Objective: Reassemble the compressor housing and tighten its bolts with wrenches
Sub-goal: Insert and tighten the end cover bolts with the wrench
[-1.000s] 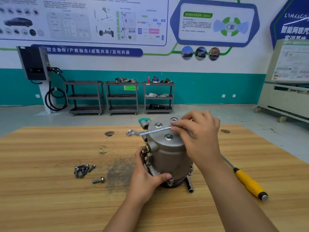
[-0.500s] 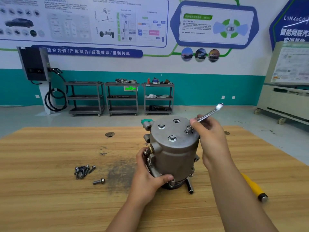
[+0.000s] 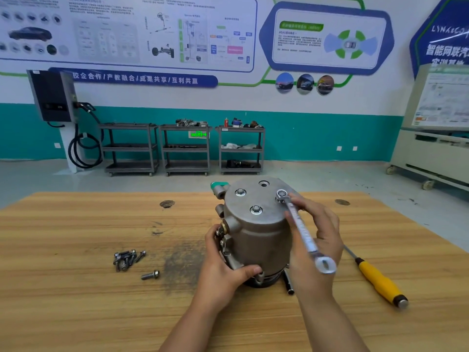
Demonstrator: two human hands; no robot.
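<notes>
A grey metal compressor housing (image 3: 256, 235) stands upright on the wooden table (image 3: 76, 301). Its flat top carries three bolts (image 3: 255, 210) and one open hole (image 3: 264, 184). My left hand (image 3: 223, 265) grips the lower left side of the housing. A silver combination wrench (image 3: 302, 229) sits with one end on the right-hand top bolt (image 3: 281, 194), its handle pointing toward me. My right hand (image 3: 319, 240) holds the wrench handle, fingers curled behind it.
A pile of loose bolts (image 3: 125, 259) and a single bolt (image 3: 151, 274) lie on the table at left. A yellow-handled screwdriver (image 3: 378, 278) lies at right. A dark socket piece (image 3: 288, 282) rests by the housing's base. Tool carts (image 3: 185, 148) stand by the far wall.
The wrench swung from lying across the top, to pointing away at upper right, to pointing toward me on the right-hand bolt. My left hand stayed on the housing.
</notes>
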